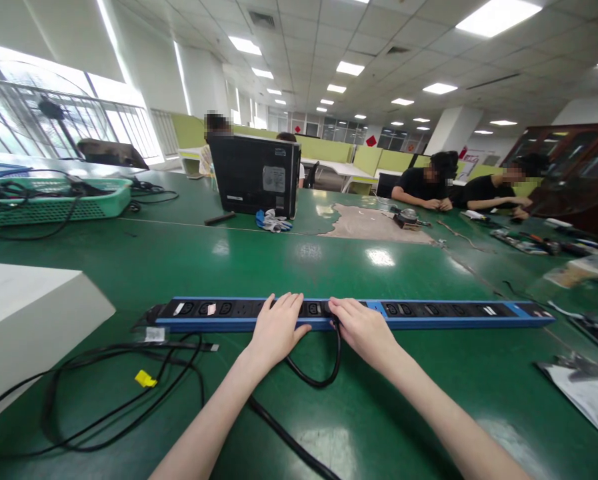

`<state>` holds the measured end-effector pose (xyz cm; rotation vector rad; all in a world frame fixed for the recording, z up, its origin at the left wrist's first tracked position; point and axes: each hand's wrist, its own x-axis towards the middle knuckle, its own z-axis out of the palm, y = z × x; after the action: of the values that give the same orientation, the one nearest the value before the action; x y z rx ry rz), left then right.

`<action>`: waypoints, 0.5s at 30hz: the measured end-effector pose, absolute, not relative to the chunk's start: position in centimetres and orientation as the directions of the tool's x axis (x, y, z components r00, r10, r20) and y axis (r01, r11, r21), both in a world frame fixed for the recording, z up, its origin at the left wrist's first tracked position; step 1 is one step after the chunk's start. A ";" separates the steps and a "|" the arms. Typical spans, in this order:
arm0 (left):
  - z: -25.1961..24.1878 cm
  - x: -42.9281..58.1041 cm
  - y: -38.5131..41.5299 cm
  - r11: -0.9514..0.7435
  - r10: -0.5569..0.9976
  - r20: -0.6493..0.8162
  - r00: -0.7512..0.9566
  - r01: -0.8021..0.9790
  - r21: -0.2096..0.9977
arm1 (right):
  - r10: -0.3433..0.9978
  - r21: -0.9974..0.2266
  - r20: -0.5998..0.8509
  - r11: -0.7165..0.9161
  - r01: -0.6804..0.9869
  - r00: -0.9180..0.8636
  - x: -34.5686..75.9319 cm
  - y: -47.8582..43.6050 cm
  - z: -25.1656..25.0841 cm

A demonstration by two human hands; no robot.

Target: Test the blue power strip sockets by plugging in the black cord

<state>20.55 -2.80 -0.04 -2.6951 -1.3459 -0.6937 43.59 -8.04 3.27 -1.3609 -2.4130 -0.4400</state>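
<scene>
A long blue and black power strip (429, 311) with a row of sockets lies across the green table in front of me. Flat on its top, left of the middle, rests my left hand (277, 327), fingers stretched out and thumb apart. My right hand (361, 328) is closed on a black plug (331, 312) at the strip's socket face; my fingers hide much of the plug, and I cannot tell how deep it sits. From the plug a black cable (323, 383) loops down toward me and passes under my left wrist.
At left lie coiled black cables (113, 433) with a yellow tag (145, 379), beside a white box (33, 307). Farther back are a green basket (99, 200), a black computer case (253, 173) and gloves (273, 221). A clipboard (579, 387) lies at right. Several people sit beyond.
</scene>
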 end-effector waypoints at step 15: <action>0.6 20.7 -2.7 -0.612 0.764 0.373 0.527 0.775 0.157 | 0.776 0.093 0.491 0.405 0.909 -0.396 42.5 -9.5 0.7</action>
<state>20.66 -2.70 0.62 -2.7198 -1.3715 -0.6433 42.50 -9.52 0.68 -1.4507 -2.2959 -0.4960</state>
